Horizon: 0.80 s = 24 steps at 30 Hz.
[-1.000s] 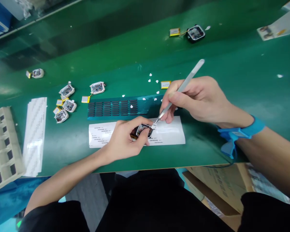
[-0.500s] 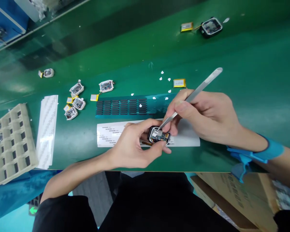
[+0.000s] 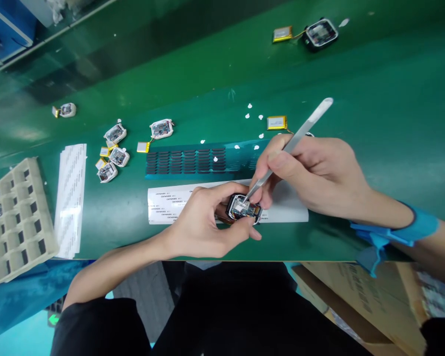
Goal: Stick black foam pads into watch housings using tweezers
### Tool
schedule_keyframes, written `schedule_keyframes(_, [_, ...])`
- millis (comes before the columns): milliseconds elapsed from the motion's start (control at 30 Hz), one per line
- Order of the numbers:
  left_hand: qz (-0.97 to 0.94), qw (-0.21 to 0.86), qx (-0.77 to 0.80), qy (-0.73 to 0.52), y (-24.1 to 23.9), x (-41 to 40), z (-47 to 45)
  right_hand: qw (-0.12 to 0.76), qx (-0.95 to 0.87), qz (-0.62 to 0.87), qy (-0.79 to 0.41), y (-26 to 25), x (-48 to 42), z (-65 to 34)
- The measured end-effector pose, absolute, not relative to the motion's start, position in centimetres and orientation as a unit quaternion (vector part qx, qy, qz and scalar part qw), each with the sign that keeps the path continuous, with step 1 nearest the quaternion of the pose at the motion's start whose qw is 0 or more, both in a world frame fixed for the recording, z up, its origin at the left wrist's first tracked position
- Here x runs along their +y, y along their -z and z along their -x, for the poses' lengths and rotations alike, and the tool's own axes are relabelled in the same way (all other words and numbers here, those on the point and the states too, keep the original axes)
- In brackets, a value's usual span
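Note:
Between thumb and fingers, my left hand (image 3: 207, 222) grips a black smartwatch case (image 3: 244, 208) whose open back shows a circuit board and thin wires. My right hand (image 3: 311, 178) is closed around metal tweezers (image 3: 300, 131), pen-like. Their tip touches or sits just over the board, and I cannot tell which. Some right fingertips rest by the case's upper right rim. Beneath both hands lies a white printed backing sheet (image 3: 166, 205). Behind it is a teal film strip (image 3: 185, 162) bearing rows of black adhesive pads. A yellow-edged battery (image 3: 277, 122) lies beyond my right hand.
Several white watch cases (image 3: 119, 157) with batteries lie to the left, and another white case (image 3: 162, 129) nearer the middle. A black case (image 3: 321, 33) sits far right. Printed strips (image 3: 71, 198) and a beige compartment tray (image 3: 22, 222) occupy the left end. Small white stickers (image 3: 249, 106) are scattered about.
The tweezers' tip has shifted slightly over the board, and their upper end has swung a little left. Both hands keep their holds. The whole view has shifted slightly.

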<state>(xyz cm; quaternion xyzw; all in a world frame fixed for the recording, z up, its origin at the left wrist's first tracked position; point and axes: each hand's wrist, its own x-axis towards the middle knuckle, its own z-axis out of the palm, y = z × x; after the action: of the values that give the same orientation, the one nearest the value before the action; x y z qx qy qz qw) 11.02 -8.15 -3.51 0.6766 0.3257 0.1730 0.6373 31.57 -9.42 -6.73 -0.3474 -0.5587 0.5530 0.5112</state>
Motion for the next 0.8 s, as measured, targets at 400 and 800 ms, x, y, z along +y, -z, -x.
schedule_keyframes(400, [-0.681,0.634,0.327,-0.164,3.59,-8.15,-10.96,0.508,-0.569,0.33,-0.556,7.09,-9.3,-31.62])
schedule_keyframes(800, [-0.67,0.647,0.32,-0.175,3.7,-8.25,-10.95,0.502,-0.557,0.317,-0.581,7.2,-9.1,-31.64])
